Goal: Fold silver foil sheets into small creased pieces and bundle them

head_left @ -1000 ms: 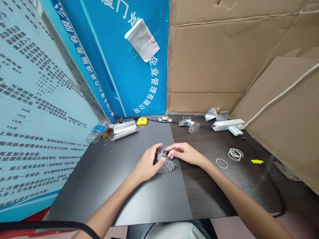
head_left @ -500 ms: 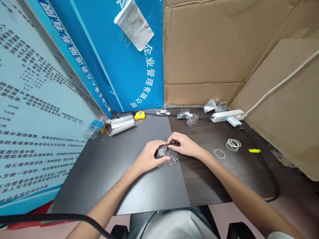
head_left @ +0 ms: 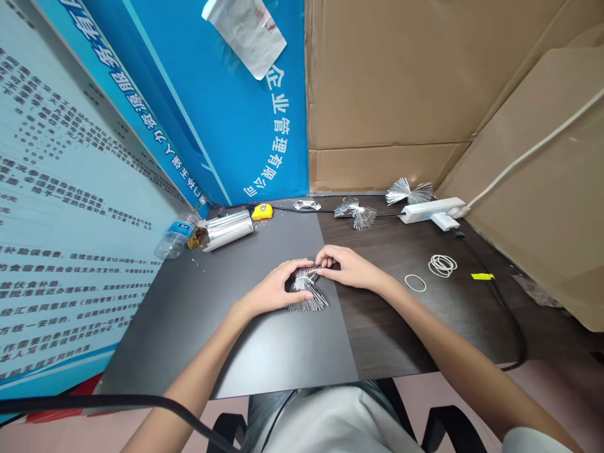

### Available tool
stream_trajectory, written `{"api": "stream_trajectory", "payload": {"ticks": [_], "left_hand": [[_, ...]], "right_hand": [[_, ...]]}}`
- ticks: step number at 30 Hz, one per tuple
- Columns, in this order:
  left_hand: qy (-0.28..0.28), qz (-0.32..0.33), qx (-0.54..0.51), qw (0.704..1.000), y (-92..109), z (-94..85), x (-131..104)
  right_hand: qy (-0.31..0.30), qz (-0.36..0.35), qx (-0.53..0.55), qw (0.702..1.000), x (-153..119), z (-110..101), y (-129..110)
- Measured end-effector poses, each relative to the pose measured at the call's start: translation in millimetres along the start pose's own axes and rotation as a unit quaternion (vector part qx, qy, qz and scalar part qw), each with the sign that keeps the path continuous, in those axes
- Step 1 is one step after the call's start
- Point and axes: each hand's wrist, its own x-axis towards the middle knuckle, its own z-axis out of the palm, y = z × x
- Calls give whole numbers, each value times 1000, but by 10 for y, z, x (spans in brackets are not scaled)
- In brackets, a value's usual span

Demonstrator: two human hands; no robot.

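Observation:
A bundle of silver twist ties lies on the table in front of me, cinched at its middle by a white band and fanned out at its near end. My left hand curls round its left side, thumb across the near fan and fingers over the far part. At the bundle's far right edge, thumb and index finger of my right hand pinch together on thin strands. The fingers partly cover the far end of the bundle.
Two more fanned silver bundles lie at the back, near a white power strip. White rubber bands rest on the right. A yellow tape measure, a silver roll and a plastic bottle stand back left. Cardboard walls the back.
My left thumb has shifted left across the bundle, showing more of its middle. My right fingers stay pinched at its far right edge. The whole view has tilted slightly down.

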Motion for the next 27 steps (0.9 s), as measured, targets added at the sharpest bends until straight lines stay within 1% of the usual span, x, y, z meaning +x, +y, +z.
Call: {"api": "stream_trajectory", "payload": {"ticks": [3,6,11,17,23,27], "left_hand": [[8,-9,3,1000,20,13,2],[17,-17,4,1000,40,50,6],[54,-29,8,998,69,128,27],[63,-10,-2,998,45,149,45],[64,13,-11,998,12,148,38],[67,11,8,998,22,161,23]], "right_hand": [[-8,-7,-10,1000,-1,1,-11],[-9,2,-16,1000,-3,14,-18],[-4,2,-28,1000,-8,37,-8],[-11,5,-43,999,-7,51,20],[3,22,-37,999,-5,88,4],[9,17,-35,999,5,103,14]]}}
